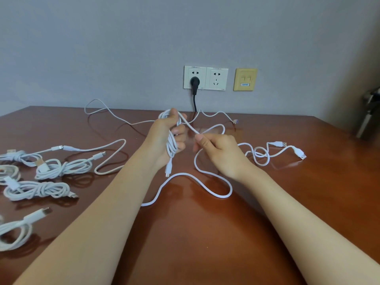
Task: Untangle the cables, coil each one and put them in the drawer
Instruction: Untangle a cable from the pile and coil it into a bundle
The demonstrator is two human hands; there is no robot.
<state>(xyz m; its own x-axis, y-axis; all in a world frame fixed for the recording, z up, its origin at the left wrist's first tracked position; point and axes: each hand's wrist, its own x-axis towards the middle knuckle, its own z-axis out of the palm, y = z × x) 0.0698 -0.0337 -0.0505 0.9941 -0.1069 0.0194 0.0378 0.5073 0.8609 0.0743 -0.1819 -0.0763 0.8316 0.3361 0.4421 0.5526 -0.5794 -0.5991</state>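
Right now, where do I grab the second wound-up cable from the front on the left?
Grip the coiled white cable round its middle, coming down from above. It lies flat on the table, and its strands bunch together there, so one grasp should hold every loop. Lifting by the plug end would likely unwind it.
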